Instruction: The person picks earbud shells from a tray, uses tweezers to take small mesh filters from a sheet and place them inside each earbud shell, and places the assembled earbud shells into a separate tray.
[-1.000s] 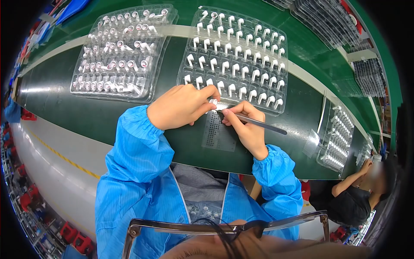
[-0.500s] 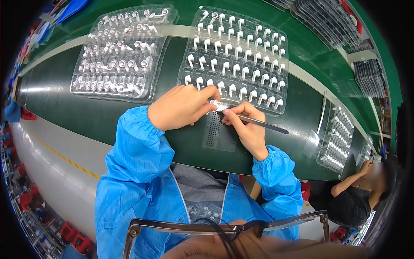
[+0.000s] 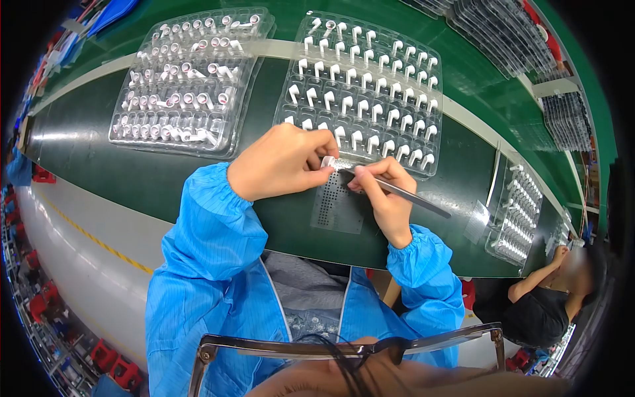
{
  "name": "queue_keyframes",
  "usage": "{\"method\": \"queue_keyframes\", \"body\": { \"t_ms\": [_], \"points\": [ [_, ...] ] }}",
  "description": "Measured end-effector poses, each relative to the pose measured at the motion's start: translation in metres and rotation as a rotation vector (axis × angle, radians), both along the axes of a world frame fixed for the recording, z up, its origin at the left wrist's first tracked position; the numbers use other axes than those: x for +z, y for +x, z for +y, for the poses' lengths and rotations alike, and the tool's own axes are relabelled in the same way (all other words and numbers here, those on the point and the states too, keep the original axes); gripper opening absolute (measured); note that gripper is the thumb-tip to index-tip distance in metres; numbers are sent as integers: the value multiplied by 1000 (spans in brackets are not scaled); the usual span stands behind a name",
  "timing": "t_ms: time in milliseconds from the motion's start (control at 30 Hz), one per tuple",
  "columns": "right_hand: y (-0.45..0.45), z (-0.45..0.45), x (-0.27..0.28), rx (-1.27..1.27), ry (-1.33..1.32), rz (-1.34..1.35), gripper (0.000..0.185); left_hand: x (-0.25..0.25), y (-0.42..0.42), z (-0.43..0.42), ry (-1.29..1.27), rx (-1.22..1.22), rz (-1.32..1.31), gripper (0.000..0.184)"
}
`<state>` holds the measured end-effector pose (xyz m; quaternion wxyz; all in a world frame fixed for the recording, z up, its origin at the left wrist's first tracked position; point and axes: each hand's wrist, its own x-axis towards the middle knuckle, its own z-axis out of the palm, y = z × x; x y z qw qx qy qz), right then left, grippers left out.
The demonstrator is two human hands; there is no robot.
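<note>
Left hand (image 3: 281, 162): finger and thumb closed on a small white piece (image 3: 328, 161). Right hand (image 3: 391, 202): clamped on a slim, dark tool (image 3: 420, 201) near a clear, black-dotted sheet (image 3: 338, 213).

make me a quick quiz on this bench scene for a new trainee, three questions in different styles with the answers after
1. Which hand holds the slim dark tool?
A) left
B) both
C) right

2. True or false: the left hand pinches a small white piece between thumb and finger.

3. Fill in the blank: the dotted sheet lies on a dark ____ tabletop.

Key:
1. C, the right hand.
2. True.
3. Green.
</note>
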<state>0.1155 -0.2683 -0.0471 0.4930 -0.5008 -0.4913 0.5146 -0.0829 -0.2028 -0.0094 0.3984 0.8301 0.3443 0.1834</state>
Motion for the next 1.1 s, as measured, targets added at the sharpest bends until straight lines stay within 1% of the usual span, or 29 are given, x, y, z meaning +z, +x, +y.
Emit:
{"method": "queue_keyframes", "body": {
  "t_ms": [33, 100, 133, 167, 233, 267, 367, 400, 500, 667, 767, 1100],
  "points": [
    [1, -1, 2, 0, 1, 0, 8, 0, 0, -1, -24, 75, -93, 15],
    [3, -3, 6, -71, 164, 7, 7, 2, 2, -1, -72, 224, -281, 14],
    [5, -3, 7, -107, 246, 9, 7, 4, 3, 0, -72, 223, -282, 14],
    [6, -4, 8, -108, 245, 8, 7, 6, 3, 0, -171, 230, -300, 13],
    [10, -6, 9, -88, 353, -22, 9, 8, 4, 1, -368, 244, -333, 12],
    [12, -6, 9, -77, 408, -36, 10, 8, 5, 0, -367, 244, -333, 12],
    [17, -6, 4, -25, 438, -55, 12, 6, 10, -3, -622, 192, -360, 11],
    [18, -6, 3, 1, 452, -65, 14, 5, 10, -3, -621, 191, -360, 11],
    [19, -5, 4, 27, 479, -94, 14, 0, 11, -2, -738, 133, -443, 12],
    [19, -4, 4, 77, 487, -94, 17, -3, 13, -4, -732, 131, -469, 13],
    [19, -4, 5, 90, 487, -95, 17, -3, 14, -4, -742, 109, -532, 13],
    [20, -2, 2, 121, 505, -96, 19, -3, 13, -4, -761, 93, -526, 12]
  ]
}}
